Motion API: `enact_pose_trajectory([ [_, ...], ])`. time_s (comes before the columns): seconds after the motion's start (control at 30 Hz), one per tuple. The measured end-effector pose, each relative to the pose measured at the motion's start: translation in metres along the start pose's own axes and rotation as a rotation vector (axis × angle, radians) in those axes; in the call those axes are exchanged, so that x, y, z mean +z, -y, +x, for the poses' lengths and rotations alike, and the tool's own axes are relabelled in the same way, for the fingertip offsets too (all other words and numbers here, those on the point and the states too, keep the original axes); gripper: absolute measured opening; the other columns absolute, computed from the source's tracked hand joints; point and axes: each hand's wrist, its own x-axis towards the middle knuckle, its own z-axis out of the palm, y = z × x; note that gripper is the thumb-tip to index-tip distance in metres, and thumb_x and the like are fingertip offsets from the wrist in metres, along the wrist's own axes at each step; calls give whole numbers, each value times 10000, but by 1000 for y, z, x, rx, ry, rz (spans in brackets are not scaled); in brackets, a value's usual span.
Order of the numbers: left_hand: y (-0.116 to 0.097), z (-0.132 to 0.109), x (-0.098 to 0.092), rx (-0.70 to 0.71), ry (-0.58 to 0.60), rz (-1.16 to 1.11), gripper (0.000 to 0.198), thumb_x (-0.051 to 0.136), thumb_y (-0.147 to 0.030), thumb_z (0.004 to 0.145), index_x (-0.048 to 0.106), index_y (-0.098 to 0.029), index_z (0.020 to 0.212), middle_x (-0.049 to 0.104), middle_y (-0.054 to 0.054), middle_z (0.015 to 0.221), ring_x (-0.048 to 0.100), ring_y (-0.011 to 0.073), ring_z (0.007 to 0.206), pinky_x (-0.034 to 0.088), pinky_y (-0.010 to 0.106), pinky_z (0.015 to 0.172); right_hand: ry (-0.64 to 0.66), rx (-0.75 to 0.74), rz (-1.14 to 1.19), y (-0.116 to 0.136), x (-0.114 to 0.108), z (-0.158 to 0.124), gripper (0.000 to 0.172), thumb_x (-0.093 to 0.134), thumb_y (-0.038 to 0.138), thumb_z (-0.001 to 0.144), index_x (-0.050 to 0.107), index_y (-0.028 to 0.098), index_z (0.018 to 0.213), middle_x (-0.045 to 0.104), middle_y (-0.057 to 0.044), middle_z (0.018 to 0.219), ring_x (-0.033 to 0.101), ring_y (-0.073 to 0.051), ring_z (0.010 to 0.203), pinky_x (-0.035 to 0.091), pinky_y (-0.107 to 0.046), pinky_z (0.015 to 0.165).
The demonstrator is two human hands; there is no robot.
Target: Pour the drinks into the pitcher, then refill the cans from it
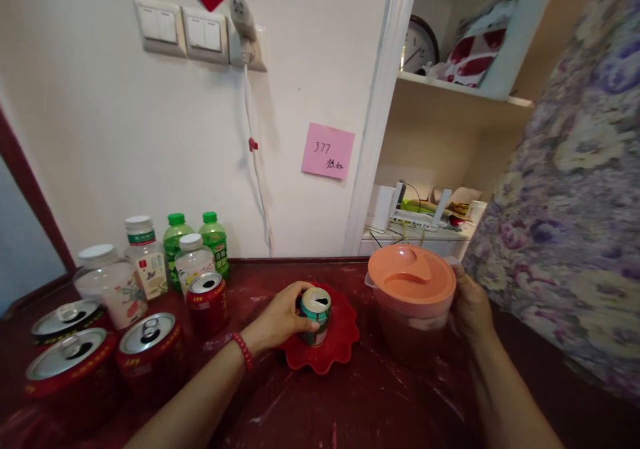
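My left hand [287, 315], with a red bead bracelet at the wrist, is closed around a small green drink can [316, 322] that has an opened top. The can stands upright on a red plate with a wavy rim [325, 363]. To the right is a clear plastic pitcher [411, 329] with an orange lid [413, 275]. My right hand [473, 305] is wrapped at the pitcher's right side, where its handle would be; the fingers are partly hidden behind it.
Several opened red cans [150, 355] stand at the left of the dark red table [280, 415]. Behind them are white-capped jars [113, 285] and green-capped bottles [215, 245]. A floral curtain [565, 189] hangs at the right. A white cord [255, 169] runs down the wall.
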Motion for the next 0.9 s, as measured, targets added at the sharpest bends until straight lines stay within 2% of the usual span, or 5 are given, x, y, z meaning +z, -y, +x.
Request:
enact_pose_trajectory([
  [0.1,1,0,-1,-4,20,-24,644,847,-221,540,574,-190,1123,670,63,1110,603,261,1056,460,375,936,-58,102,169,-8,-5,1,515,780,715,636,709,229,791,752,-69,736,742,-314,816,608,-428,712],
  [0.33,-5,-1,-4,-44,77,34,690,837,-243,573,534,-199,1192,645,68,1189,591,271,1126,454,411,992,-117,195,287,-18,-14,5,489,829,637,643,725,203,844,771,-61,756,756,-321,825,622,-411,677],
  [0.53,-5,-1,-4,-66,39,61,948,891,-228,476,452,-216,1316,584,114,1368,563,305,1236,425,437,1070,-146,210,319,-11,-9,4,510,874,614,582,731,192,830,776,-64,751,760,-319,798,626,-411,669],
  [0.7,-8,-1,1,-79,0,91,745,862,-196,500,560,-189,1180,684,82,1194,620,288,1131,459,414,1019,-149,219,319,-2,-3,1,548,904,611,521,733,185,821,768,-57,716,761,-314,782,628,-402,661],
  [0.9,-9,-1,3,-77,-26,142,662,861,-201,533,594,-181,1139,709,55,1128,638,256,1064,479,363,956,-122,230,320,5,2,-1,555,912,604,511,738,195,843,768,-52,725,759,-303,751,628,-396,639],
])
